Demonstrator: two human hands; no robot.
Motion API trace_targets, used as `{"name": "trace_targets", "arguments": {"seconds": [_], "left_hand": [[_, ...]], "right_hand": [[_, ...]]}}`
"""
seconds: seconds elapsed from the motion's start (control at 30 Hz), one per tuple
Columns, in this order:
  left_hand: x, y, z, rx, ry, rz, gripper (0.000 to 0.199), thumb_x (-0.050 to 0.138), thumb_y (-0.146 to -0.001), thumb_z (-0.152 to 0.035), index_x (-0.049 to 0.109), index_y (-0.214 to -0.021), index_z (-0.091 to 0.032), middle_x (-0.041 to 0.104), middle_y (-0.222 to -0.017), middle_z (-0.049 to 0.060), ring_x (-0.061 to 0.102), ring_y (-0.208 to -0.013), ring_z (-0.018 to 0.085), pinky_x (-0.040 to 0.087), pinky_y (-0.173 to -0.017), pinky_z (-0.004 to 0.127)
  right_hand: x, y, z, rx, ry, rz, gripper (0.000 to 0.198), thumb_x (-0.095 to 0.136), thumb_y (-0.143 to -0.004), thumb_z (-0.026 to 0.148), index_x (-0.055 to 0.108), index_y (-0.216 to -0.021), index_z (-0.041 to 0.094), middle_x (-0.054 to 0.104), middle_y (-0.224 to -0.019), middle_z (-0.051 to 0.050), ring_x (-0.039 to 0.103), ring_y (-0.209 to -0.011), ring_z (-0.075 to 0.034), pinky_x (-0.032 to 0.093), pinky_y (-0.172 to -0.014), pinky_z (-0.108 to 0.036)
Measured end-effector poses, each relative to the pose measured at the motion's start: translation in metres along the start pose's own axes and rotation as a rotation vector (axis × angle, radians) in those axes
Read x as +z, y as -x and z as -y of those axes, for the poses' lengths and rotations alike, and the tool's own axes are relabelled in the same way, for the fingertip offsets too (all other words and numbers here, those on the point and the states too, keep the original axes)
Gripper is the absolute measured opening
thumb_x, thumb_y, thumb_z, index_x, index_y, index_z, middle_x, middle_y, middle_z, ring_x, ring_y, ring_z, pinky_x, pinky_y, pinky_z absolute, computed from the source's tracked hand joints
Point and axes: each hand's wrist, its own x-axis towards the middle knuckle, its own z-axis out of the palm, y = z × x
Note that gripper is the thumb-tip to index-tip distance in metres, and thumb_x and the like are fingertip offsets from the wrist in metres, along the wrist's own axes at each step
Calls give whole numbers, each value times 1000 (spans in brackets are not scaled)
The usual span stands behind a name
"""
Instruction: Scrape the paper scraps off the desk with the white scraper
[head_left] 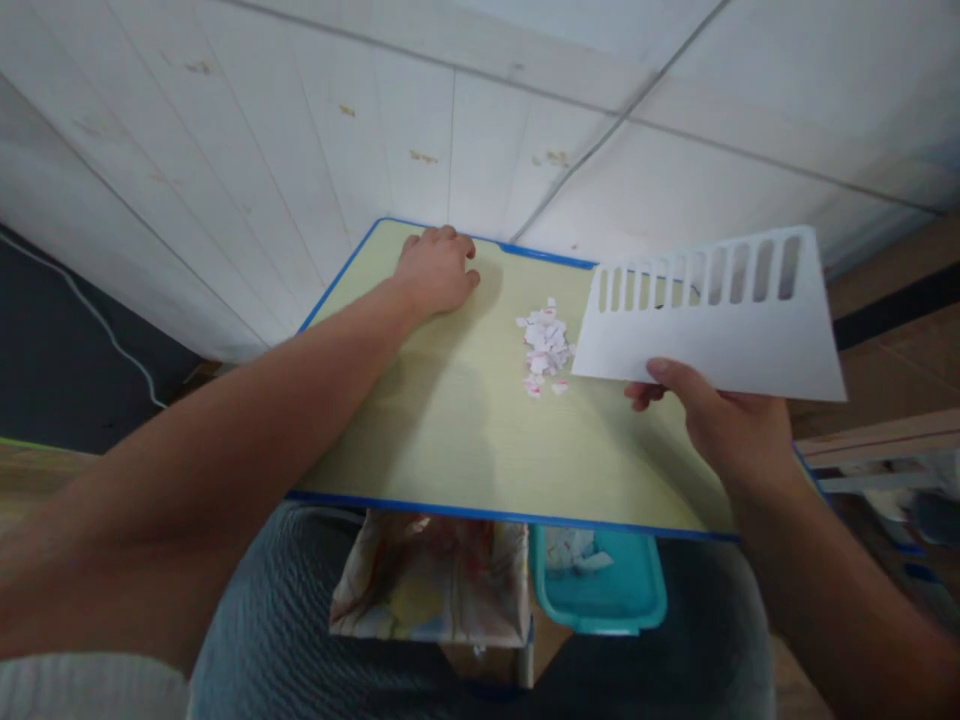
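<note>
My right hand [720, 420] grips a white slotted sheet [705, 345] by its near edge, thumb on top. A row of long rounded slots runs along the sheet's far side, and it is held above the right part of the yellow board [435, 430]. Beside the sheet's left corner, a small heap of torn paper scraps [546, 343], white with pinkish marks, lies on the board. My left hand [439, 270] rests on the board near its far left edge, fingers bent and a little apart, with nothing seen in it.
Below the board's blue near edge, an open box with a patterned lining [431, 590] stands between my legs. Next to it is a turquoise tub [604, 600] with paper pieces inside. A white plank wall [337, 130] with a cable [622, 115] borders the board's far side.
</note>
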Motion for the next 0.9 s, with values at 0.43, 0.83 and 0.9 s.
{"name": "trace_targets", "arguments": {"seconds": [0.43,0.83,0.9], "left_hand": [[16,1,8,11,51,-9,50,60,-112,-40,73,-159,-28,71,-156,13,58,-155,46,42,-133,63],[4,4,2,-28,43,56,44,61,-115,-43,74,-153,-25,68,-162,12,52,-157,43,37,-137,58],[6,3,5,-33,69,59,48,64,-115,-51,72,-156,-26,67,-163,11,49,-158,43,34,-137,57]], "right_hand": [[17,-27,-7,-62,137,349,40,81,-97,48,77,-61,31,78,-67,-2,78,-72,-27,69,-79,-39],[13,-25,-18,-44,144,269,43,82,-99,57,75,-63,34,78,-67,-2,76,-68,-28,69,-75,-42],[11,-22,-17,-64,170,273,44,84,-98,59,75,-63,35,78,-68,-2,77,-70,-28,70,-78,-43]]}}
